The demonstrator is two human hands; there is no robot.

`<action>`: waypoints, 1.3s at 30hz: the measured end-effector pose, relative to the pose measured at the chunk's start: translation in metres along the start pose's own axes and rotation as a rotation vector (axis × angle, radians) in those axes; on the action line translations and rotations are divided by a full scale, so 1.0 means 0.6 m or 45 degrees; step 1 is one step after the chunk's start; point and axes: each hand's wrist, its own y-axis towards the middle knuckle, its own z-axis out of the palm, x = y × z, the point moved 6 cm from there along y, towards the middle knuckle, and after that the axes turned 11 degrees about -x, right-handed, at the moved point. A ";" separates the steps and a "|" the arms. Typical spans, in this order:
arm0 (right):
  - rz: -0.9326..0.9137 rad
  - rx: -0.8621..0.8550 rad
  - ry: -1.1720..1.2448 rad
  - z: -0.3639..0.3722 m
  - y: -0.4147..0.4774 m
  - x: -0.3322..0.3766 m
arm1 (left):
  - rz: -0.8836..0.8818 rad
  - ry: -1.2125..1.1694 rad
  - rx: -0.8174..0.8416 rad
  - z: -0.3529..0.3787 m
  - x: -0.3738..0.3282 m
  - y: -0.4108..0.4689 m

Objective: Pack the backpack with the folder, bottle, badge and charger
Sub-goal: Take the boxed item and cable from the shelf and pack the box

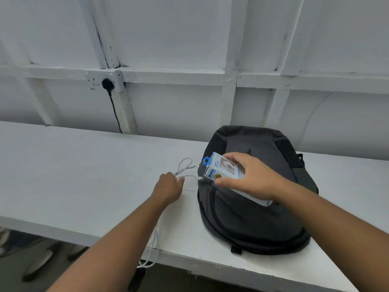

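A dark grey backpack (252, 218) lies flat on the white bench (84, 175), right of centre. Above its upper left part, my right hand (250, 178) grips a white charger box (223, 170) with a blue hang tab. A white charger cable (185, 165) runs out of the box's left end, loops on the bench, and trails under my left arm over the front edge. My left hand (169, 186) pinches that cable just left of the backpack. No folder, bottle or badge is in view.
A white panelled wall (189, 49) stands behind the bench. A wall socket with a black plug (107, 83) sits at upper left, its black cord dropping behind the bench. Dark shapes lie on the floor below the bench's front edge at lower left.
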 end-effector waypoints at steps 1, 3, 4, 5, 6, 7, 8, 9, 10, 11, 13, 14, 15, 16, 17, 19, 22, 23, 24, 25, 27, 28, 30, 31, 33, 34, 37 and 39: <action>-0.006 0.005 -0.037 0.004 0.001 0.004 | 0.013 0.080 -0.021 0.006 0.007 0.002; -0.015 0.020 -0.098 0.012 0.001 0.008 | 0.047 0.227 -0.056 0.017 0.017 0.001; -0.022 0.021 -0.116 0.016 0.002 0.008 | 0.073 0.312 -0.082 0.021 0.021 -0.001; -0.028 0.019 -0.129 0.020 0.002 0.008 | 0.105 0.414 -0.116 0.025 0.025 -0.004; -0.033 0.017 -0.139 0.022 0.003 0.008 | 0.133 0.513 -0.151 0.027 0.029 -0.007; -0.035 0.019 -0.154 0.025 0.003 0.008 | 0.153 0.582 -0.177 0.030 0.032 -0.009; -0.036 0.021 -0.175 0.027 0.003 0.007 | 0.172 0.616 -0.192 0.031 0.035 -0.010; -0.038 0.024 -0.197 0.029 0.003 0.006 | 0.184 0.617 -0.199 0.033 0.038 -0.009; -0.032 0.025 -0.218 0.030 0.003 0.004 | 0.196 0.602 -0.207 0.034 0.039 -0.007; -0.026 0.026 -0.238 0.031 0.002 0.003 | 0.209 0.590 -0.221 0.034 0.040 -0.006; -0.029 0.028 -0.274 0.033 0.000 0.003 | 0.221 0.582 -0.231 0.033 0.043 -0.004; -0.041 0.026 -0.290 0.033 -0.001 0.005 | 0.213 0.569 -0.219 0.032 0.044 -0.005; -0.053 0.025 -0.306 0.033 -0.002 0.008 | 0.196 0.556 -0.193 0.032 0.047 -0.005; -0.065 0.021 -0.323 0.032 -0.004 0.010 | 0.175 0.546 -0.163 0.031 0.049 -0.005; -0.084 0.016 -0.342 0.033 -0.003 0.014 | 0.145 0.542 -0.135 0.027 0.052 -0.003; -0.105 0.004 -0.381 0.034 -0.006 0.015 | 0.103 0.533 -0.107 0.016 0.046 -0.002; -0.105 0.015 -0.417 0.038 -0.008 0.012 | 0.117 0.327 -0.250 -0.025 0.002 -0.017; -0.100 0.018 -0.420 0.038 -0.009 0.010 | 0.096 0.108 -0.288 -0.041 -0.019 -0.026; -0.099 0.015 -0.425 0.038 -0.010 0.010 | 0.033 -0.181 -0.251 -0.054 -0.037 -0.034; -0.105 0.003 -0.437 0.037 -0.011 0.010 | -0.063 -0.492 -0.097 -0.056 -0.056 -0.043; -0.138 -0.024 -0.488 0.035 -0.012 0.010 | -0.223 -0.874 0.381 -0.053 -0.096 -0.067; -0.160 -0.033 -0.519 0.035 -0.013 0.009 | -0.250 -0.930 0.593 -0.052 -0.110 -0.082; -0.194 -0.030 -0.573 0.036 -0.016 0.007 | -0.232 -0.982 0.820 -0.055 -0.127 -0.103; -0.205 -0.027 -0.588 0.037 -0.018 0.006 | -0.222 -0.989 0.835 -0.057 -0.132 -0.107; -0.234 -0.054 -0.616 0.032 -0.024 0.005 | -0.236 -1.027 0.801 -0.057 -0.139 -0.108; -0.265 -0.093 -0.634 0.026 -0.029 0.006 | -0.252 -1.046 0.784 -0.055 -0.138 -0.107; -0.491 -0.399 -0.603 -0.007 -0.079 0.013 | -0.307 -1.069 0.752 -0.046 -0.131 -0.097; -0.747 -0.550 -0.550 -0.013 -0.146 0.008 | -0.338 -1.076 0.742 -0.042 -0.126 -0.091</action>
